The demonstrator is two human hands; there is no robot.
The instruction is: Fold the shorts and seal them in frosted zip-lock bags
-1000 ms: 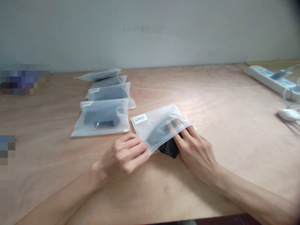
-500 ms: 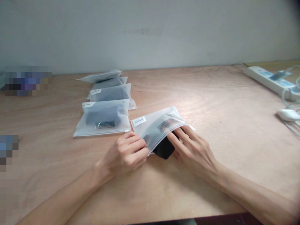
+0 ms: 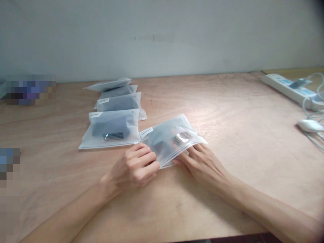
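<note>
In the head view, pinching the near corner of a frosted pouch [image 3: 165, 130] with the curled left hand [image 3: 141, 165], and reaching under its near edge with the right hand [image 3: 202, 162]. Lying between and just beyond both hands, with dark contents [image 3: 157, 140] showing through. Cannot tell whether gripping anything with the hidden right fingers. Seemingly settling the contents inside; likely calls next for steadying the corner while easing those fingers out without dragging anything along.

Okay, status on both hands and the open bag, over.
Left hand gripping open bag by a corner. Right hand, fingers inside its mouth. Dark item showing through. Packed bag close on left.
</note>
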